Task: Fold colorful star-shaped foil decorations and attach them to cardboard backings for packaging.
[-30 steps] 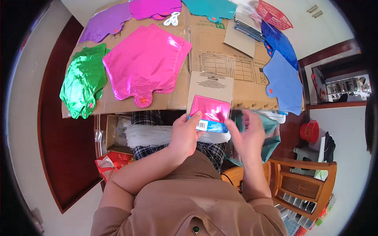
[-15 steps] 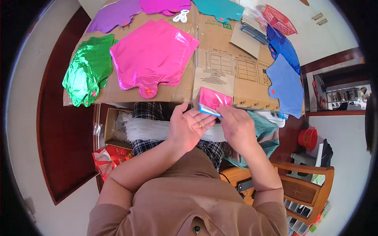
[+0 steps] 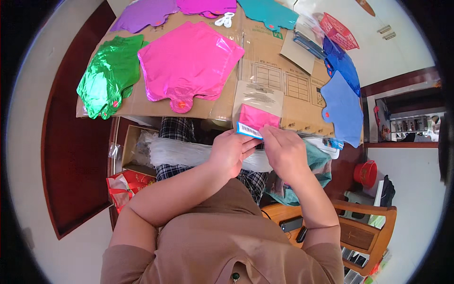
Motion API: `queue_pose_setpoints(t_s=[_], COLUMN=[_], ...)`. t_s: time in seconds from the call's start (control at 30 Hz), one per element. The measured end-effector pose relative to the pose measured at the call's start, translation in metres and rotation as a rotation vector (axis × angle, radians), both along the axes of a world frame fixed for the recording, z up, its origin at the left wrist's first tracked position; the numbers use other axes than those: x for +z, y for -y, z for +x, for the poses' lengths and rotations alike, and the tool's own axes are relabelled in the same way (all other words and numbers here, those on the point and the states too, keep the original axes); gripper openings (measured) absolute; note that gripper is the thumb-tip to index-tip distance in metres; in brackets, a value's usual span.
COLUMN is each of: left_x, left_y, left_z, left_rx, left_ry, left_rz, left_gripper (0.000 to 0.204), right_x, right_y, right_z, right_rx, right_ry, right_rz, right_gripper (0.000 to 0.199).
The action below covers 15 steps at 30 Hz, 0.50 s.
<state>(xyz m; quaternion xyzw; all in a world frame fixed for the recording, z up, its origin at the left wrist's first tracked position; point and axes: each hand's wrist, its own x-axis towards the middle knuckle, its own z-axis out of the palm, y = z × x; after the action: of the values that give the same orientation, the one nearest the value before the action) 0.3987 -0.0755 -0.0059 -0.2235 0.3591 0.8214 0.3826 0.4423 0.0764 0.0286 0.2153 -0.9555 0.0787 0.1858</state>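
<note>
Both hands hold a small clear packet [image 3: 256, 119] with a folded pink foil balloon inside and a blue-and-white card strip at its near end. My left hand [image 3: 231, 150] pinches the strip from the left. My right hand [image 3: 283, 151] pinches it from the right, fingers closed on the packet's near edge. The packet lies against the near edge of a flattened brown cardboard sheet [image 3: 279, 85]. A large pink foil balloon [image 3: 189, 64] lies flat on the cardboard just left of the packet.
On the cardboard lie a green foil balloon [image 3: 108, 83], purple balloons [image 3: 142, 15], a teal one [image 3: 269, 12] and blue ones [image 3: 341, 102]. A red basket [image 3: 338, 31] sits far right. White stringy material [image 3: 182, 152] lies across my lap. A wooden chair [image 3: 364, 227] stands at my right.
My right hand has come in from the right and closed on the packet's near end. The packet has shifted slightly away from me onto the cardboard edge.
</note>
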Motion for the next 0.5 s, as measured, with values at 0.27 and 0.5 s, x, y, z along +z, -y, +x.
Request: queue_pose_setpoints(t_s=[0.27, 0.5], left_x=[-0.021, -0.024], left_y=[0.003, 0.008], left_z=[0.004, 0.006], left_rx=[0.129, 0.180], left_ry=[-0.362, -0.382], left_rz=[0.070, 0.093], left_gripper=[0.022, 0.022], right_x=[-0.014, -0.005], right_y=[-0.006, 0.002], right_z=[-0.017, -0.025], right_rx=[0.065, 0.103], right_ry=[-0.130, -0.061], right_rz=[0.145, 0.249], right_gripper=[0.038, 0.043])
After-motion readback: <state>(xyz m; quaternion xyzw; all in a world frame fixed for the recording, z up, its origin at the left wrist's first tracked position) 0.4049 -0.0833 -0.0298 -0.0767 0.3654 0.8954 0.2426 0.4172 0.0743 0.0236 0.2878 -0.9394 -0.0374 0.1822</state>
